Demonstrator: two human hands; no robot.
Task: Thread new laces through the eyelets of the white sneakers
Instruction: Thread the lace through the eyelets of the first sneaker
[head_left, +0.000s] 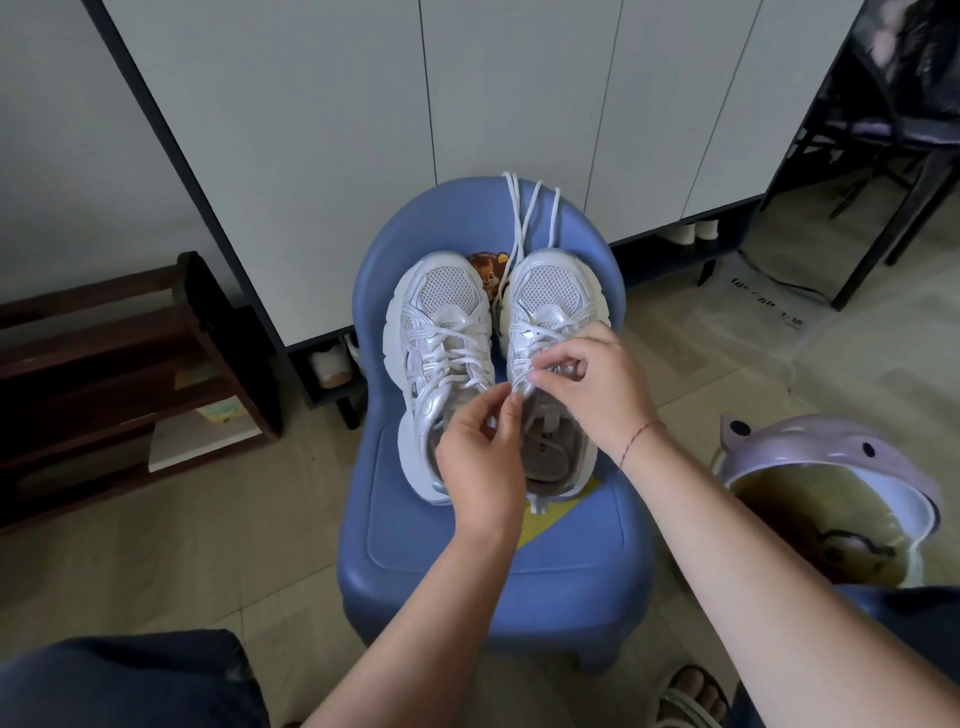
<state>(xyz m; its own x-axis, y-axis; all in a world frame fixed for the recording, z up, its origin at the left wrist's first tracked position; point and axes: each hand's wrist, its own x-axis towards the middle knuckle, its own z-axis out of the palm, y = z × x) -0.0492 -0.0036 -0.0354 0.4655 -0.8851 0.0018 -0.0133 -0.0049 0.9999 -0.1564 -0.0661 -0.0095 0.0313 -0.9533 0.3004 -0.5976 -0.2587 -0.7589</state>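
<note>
Two white sneakers stand side by side, toes pointing away from me, on a blue child's chair (467, 551). The left sneaker (441, 332) has white laces crossed over its tongue. The right sneaker (548, 296) is laced partway. Its long white lace (524, 213) trails up over the chair's backrest. My left hand (483, 457) pinches a piece of lace at the right sneaker's upper eyelets. My right hand (592, 384) pinches the lace just beside it, over the tongue. Both hands hide the upper eyelets and the shoe's opening.
A dark wooden shoe rack (130, 374) stands at the left. White cabinet doors (363, 104) rise behind the chair. A lilac stool (826, 467) sits at the right, with a black metal frame (883, 182) farther back. My knees and a sandalled foot (691, 696) fill the bottom edge.
</note>
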